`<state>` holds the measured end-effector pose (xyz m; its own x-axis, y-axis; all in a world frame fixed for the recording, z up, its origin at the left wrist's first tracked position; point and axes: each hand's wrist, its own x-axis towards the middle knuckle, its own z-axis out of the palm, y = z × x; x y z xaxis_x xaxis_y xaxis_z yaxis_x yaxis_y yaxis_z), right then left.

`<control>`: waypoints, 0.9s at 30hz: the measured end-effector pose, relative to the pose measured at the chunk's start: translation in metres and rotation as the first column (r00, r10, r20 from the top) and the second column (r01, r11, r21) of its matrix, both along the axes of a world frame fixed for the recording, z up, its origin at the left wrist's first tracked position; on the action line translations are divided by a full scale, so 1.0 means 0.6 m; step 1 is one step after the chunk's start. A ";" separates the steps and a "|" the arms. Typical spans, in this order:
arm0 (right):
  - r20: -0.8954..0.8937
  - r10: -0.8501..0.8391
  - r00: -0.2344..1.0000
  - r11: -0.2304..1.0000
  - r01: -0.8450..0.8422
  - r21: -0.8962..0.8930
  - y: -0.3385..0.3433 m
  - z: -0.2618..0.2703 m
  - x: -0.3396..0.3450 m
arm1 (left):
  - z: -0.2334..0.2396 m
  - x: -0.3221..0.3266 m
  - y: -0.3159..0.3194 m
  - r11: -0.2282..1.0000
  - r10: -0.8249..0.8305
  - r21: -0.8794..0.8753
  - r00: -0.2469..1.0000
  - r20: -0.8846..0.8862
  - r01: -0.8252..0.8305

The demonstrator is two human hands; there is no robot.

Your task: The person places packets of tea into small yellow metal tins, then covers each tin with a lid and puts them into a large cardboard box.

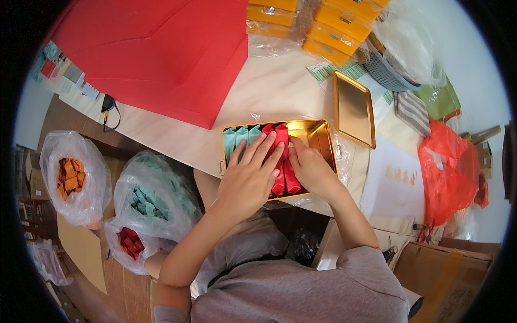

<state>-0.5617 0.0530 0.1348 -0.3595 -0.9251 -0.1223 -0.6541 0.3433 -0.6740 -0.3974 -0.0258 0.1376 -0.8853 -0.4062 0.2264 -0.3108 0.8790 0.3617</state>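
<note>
An open gold-coloured metal tin (317, 137) lies in front of me near the table's edge. Pale green packets (229, 141) stand in a row along its left side, and red packets (291, 177) fill the middle. Its right end shows bare shiny metal. My left hand (248, 179) rests palm down across the packets, fingers spread and hiding part of them. Inside the tin, my right hand (313, 165) has bent fingers against the right side of the red packets; whether it grips one is unclear. The tin's lid (353, 109) lies beyond, to the right.
A large red box or bag (169, 56) takes up the far left of the table (278, 84). Plastic-wrapped yellow boxes (339, 28) and a grey basket (387, 68) stand at the back. Bags of orange packets (72, 175), green packets (149, 204) and red packets (131, 243) are at lower left.
</note>
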 end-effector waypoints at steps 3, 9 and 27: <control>-0.117 -0.055 0.992 0.998 0.058 0.019 -0.009 0.001 0.013 | -0.007 0.009 -0.005 1.000 0.025 0.007 0.998 -0.066 -0.024; -0.295 -0.026 0.955 0.999 0.013 -0.046 0.005 -0.021 -0.014 | -0.029 0.060 -0.002 0.981 0.146 0.187 0.839 -0.525 -0.054; -0.544 0.148 0.826 0.895 -0.346 -0.281 -0.147 0.142 0.297 | -0.290 0.650 0.081 0.208 0.914 0.570 -0.051 -0.403 -0.795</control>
<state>-0.3834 -0.0350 0.2199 -0.0315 -0.9330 0.3586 -0.9592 -0.0726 -0.2731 -0.0073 0.0230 -0.0366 0.5047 -0.8142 0.2872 -0.4639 0.0248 0.8856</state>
